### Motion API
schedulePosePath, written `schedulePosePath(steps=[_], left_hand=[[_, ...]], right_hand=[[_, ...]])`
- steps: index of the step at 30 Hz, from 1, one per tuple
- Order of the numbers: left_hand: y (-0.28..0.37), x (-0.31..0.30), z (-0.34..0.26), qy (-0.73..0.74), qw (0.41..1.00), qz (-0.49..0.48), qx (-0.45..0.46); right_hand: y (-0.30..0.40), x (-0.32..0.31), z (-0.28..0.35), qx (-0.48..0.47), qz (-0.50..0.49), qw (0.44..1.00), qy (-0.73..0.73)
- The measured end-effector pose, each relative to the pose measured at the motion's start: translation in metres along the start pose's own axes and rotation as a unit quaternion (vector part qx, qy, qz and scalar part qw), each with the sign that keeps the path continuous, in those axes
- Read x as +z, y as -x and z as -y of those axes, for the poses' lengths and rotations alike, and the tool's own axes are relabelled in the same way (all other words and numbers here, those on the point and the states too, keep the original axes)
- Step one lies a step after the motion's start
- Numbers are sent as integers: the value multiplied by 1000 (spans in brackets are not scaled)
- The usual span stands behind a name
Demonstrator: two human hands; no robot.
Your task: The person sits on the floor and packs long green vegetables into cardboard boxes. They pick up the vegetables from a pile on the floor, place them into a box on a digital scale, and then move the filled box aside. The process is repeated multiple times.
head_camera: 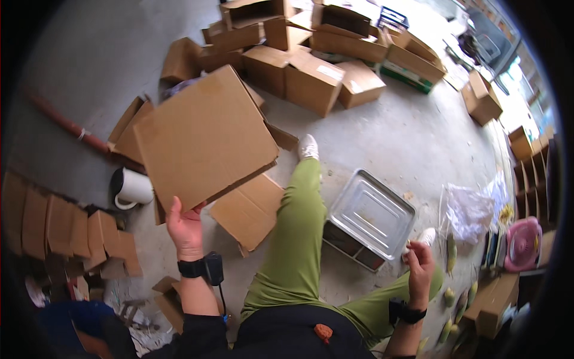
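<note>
My left hand (186, 226) grips the near corner of a large cardboard box (206, 139), thumb on its flat top face and fingers at the edge. A flattened cardboard piece (249, 211) lies on the floor below it. My right hand (418, 260) is raised beside a metal tray (374, 213) that rests on a low stand. The thumb and fingertips of that hand are close together near something small and pale; whether they hold it I cannot tell.
Several cardboard boxes (314, 83) stand along the far side, more (60, 224) at left. A white mug-shaped container (134, 187) lies near a reddish pipe (67, 121). At right are plastic bags (468, 211), a pink basin (523, 244) and several green, elongated vegetables (450, 296).
</note>
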State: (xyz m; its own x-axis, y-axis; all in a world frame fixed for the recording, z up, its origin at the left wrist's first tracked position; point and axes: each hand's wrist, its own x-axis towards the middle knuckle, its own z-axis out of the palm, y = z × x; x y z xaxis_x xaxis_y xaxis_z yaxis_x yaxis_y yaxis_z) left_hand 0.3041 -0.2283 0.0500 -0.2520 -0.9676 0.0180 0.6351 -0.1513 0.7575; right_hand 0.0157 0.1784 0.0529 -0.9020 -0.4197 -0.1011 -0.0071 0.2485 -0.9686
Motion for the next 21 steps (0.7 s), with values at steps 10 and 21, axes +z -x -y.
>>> schedulePosePath(steps=[10, 21], left_hand=[[47, 170, 39, -10, 954, 219, -205], [67, 213, 179, -102, 808, 301, -496]], right_hand=[[-11, -8, 58, -134, -43, 988, 68], [-15, -45, -14, 48, -92, 994, -47]])
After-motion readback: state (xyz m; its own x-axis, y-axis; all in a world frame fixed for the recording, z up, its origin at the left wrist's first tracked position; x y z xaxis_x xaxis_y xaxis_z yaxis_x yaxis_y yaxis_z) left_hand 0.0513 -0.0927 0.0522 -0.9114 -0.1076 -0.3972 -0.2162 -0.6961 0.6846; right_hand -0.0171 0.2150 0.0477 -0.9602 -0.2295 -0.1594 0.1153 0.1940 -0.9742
